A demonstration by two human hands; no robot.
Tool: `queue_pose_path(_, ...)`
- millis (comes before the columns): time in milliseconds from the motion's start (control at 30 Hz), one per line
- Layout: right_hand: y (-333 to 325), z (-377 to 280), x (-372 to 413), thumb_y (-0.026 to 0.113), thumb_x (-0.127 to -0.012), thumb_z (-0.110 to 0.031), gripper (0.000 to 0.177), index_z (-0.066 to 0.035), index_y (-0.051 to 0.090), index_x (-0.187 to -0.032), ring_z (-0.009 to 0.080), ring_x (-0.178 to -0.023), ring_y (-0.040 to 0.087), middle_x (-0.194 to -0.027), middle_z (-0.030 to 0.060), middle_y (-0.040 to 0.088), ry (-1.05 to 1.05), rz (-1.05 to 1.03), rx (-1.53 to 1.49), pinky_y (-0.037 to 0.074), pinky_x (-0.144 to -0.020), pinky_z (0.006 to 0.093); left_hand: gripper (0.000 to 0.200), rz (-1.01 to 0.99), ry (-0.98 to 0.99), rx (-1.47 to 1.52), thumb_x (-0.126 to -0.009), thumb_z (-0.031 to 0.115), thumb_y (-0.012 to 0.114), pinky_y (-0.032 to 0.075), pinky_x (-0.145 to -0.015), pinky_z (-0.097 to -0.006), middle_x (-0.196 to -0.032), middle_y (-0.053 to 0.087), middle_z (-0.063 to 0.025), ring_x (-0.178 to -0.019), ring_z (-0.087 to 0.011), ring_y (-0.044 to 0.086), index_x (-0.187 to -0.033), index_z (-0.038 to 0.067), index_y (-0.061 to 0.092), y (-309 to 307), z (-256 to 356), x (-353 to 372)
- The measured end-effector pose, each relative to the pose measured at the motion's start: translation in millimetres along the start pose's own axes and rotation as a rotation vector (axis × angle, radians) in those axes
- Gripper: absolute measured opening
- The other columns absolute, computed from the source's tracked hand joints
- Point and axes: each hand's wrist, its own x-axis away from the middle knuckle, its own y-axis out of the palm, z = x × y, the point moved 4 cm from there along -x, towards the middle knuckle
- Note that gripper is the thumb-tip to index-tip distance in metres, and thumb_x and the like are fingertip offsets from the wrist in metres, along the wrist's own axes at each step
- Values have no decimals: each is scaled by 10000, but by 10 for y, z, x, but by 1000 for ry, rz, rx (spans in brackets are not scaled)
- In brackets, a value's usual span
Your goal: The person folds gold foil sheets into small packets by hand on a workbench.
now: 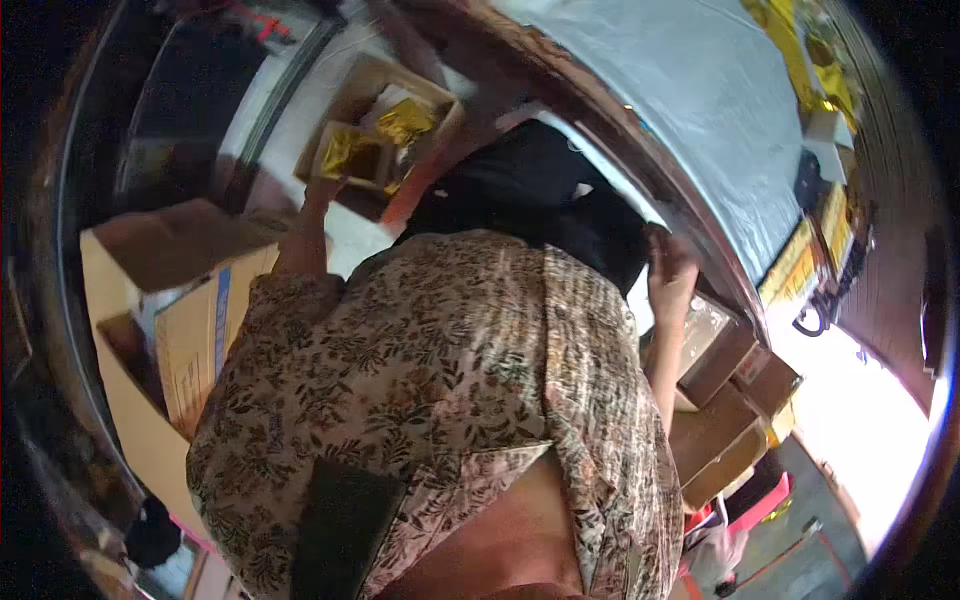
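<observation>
My left hand (320, 190) is at the near left corner of a small open cardboard box (445, 100), its fingers blurred. Shiny gold foil-like pieces (405, 120) lie in that box, some right by the fingertips. On the other side, my right hand (672, 272) is raised beside my black-clothed lap (530, 190), near the brown edge of the table (690, 205). Motion smears its fingers, and I cannot tell whether they hold anything. My patterned shirt (420, 350) fills the middle of the view.
A large open carton (110, 270) with flaps up stands at my left. Several open cardboard boxes (715, 440) are stacked at my right. Pale blue sheeting (660, 80) covers the table. Gold and yellow packets (800, 265) lie along its far side.
</observation>
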Motion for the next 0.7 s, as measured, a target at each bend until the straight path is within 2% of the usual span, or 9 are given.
queue_pose_path(33, -20, 58, 74, 685, -932, -45, 244, 34, 723, -1160, 387, -977, 718, -1100, 226, 732, -32, 80, 177, 564, -898, 424, 849, -48, -135, 388, -909, 502, 711, 556, -940, -511, -1124, 749, -226, -1075, -411, 718, -1618, 195, 359, 24, -32, -17)
queue_pose_path(67, 16, 1, 145, 657, -933, -29, 229, 25, 727, -1145, 396, -947, 712, -1083, 227, 728, -79, 200, 442, 571, -863, 438, 741, -55, -184, -165, -925, 477, 698, 573, -885, -484, -1039, 761, -217, -988, -408, 736, -1561, 181, 459, -315, 804, -199)
queue_pose_path(133, -194, 523, 244, 644, -916, -35, 441, 30, 599, -1350, 418, -1162, 625, -1332, 253, 631, -2, 217, 660, 523, -991, 467, 672, -258, 112, 28, -945, 413, 689, 554, -903, -490, -1133, 740, -226, -1050, -417, 706, -1527, 139, 494, 1, 1937, -730)
queue_pose_path(200, -8, 846, 306, 621, -900, -38, 629, 62, 435, -1493, 481, -1341, 480, -1503, 299, 484, 115, 180, 575, 415, -1142, 505, 592, -68, 284, 370, -946, 299, 693, 534, -886, -533, -1164, 708, -268, -1075, -451, 675, -1473, 80, 537, -96, 2865, -934)
queue_pose_path(267, 122, 1393, 235, 530, -926, -22, 562, 84, 451, -1472, 521, -1368, 467, -1456, 350, 510, -60, 267, 445, 357, -1182, 545, 509, -152, 499, 329, -938, 181, 731, 477, -1096, -453, -1425, 586, -237, -1268, -400, 601, -1374, -18, 560, -608, 4199, -1081)
queue_pose_path(300, 89, 1560, 118, 480, -944, -22, 448, 111, 529, -1370, 528, -1354, 486, -1401, 377, 534, -64, 167, 327, 361, -1179, 518, 440, -188, 527, 249, -933, 158, 714, 471, -1093, -470, -1373, 602, -260, -1258, -410, 598, -1314, -25, 593, -520, 4465, -1218)
queue_pose_path(533, 118, 1480, 251, 652, -957, -54, 296, 42, 623, -1235, 353, -1149, 658, -1164, 250, 677, 209, 330, -18, 486, -1014, 393, 205, -460, 471, 16, -936, 82, 631, 533, -839, -513, -1059, 688, -280, -963, -456, 676, -1088, -42, 692, -503, 4890, -1416)
queue_pose_path(600, 62, 1386, 456, 679, -949, -66, 325, 32, 614, -1252, 364, -1159, 656, -1182, 250, 675, 166, 308, 25, 490, -1014, 400, 304, -316, 663, 262, -914, -3, 570, 521, -900, -543, -1168, 681, -283, -1154, -499, 617, -1202, -8, 670, -797, 4822, -1188)
queue_pose_path(700, 11, 1232, 674, 751, -897, -98, 479, 5, 596, -1339, 434, -1186, 630, -1259, 265, 662, 178, 210, 125, 496, -1021, 439, 384, -444, 417, 181, -914, 68, 665, 519, -934, -534, -1238, 670, -288, -1159, -477, 633, -1293, 8, 647, -1191, 4790, -912)
